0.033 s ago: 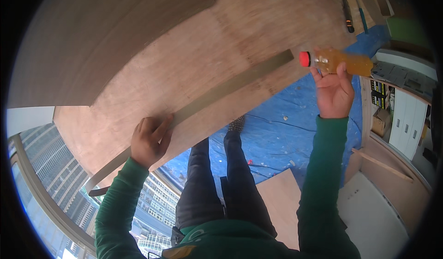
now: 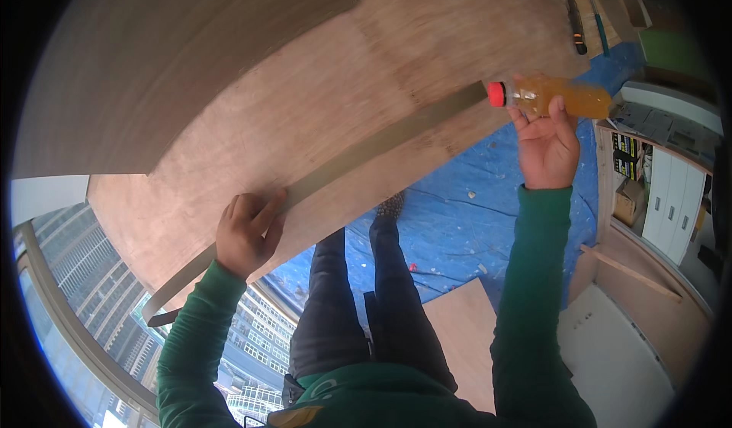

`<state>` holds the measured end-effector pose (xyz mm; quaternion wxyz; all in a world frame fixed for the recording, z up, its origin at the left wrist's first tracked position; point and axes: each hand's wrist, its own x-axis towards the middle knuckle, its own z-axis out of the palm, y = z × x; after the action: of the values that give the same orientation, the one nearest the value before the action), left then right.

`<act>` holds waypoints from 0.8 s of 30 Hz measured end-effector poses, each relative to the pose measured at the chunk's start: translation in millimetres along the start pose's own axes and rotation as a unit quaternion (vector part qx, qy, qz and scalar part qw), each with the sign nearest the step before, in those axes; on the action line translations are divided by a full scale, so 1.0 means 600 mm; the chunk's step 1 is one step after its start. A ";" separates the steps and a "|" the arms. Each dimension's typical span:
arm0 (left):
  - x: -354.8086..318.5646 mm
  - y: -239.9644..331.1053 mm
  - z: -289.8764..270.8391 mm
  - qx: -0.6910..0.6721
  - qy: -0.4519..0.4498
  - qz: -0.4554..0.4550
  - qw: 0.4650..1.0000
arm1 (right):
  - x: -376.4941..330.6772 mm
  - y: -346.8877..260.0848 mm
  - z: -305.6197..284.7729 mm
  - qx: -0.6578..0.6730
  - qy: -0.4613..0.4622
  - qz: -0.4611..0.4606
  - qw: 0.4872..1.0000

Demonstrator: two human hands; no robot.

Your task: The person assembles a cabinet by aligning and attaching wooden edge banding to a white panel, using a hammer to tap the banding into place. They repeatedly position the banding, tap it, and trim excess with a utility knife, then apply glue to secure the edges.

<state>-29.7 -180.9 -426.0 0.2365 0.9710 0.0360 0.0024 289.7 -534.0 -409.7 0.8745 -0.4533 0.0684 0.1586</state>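
Note:
A long grey-brown strip of edge banding (image 2: 389, 134) lies slantwise across the plywood sheet (image 2: 305, 100). My left hand (image 2: 248, 233) grips the strip, thumb and forefinger at its edge. Past that hand the strip's tail runs off the sheet's lower left corner and curls back. In my right hand (image 2: 547, 146) is a clear plastic bottle (image 2: 583, 98) with a red cap and orange-yellow liquid. It is held sideways, its cap pointing left, close to the strip's far right end. Some fingers of that hand are hidden behind the bottle.
A curved brown panel (image 2: 183, 54) covers the upper left. At the top right lie a utility knife (image 2: 574, 24) and a hammer (image 2: 596, 20). Blue sheeting (image 2: 473, 191) with scraps covers the floor. A window (image 2: 91, 268) is at left, a white cabinet (image 2: 671, 199) at right.
My right hand and the bottle have shifted slightly left and up, bringing the cap nearer the strip's end. The left hand stays where it was.

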 end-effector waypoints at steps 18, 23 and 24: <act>0.229 0.034 0.074 -0.142 0.006 0.294 0.945 | 0.052 0.126 0.014 -0.013 0.033 0.040 0.999; 0.284 0.085 0.130 -0.094 0.051 0.278 0.955 | 0.054 0.129 0.005 -0.018 0.008 0.032 0.999; 0.286 0.089 0.135 -0.079 0.045 0.268 0.959 | 0.053 0.127 0.005 -0.013 -0.004 0.030 0.999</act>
<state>146.9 -252.9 -475.4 0.3012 0.9222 -0.2152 0.1123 293.9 -483.7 -475.4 0.8635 -0.4618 0.0761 0.1879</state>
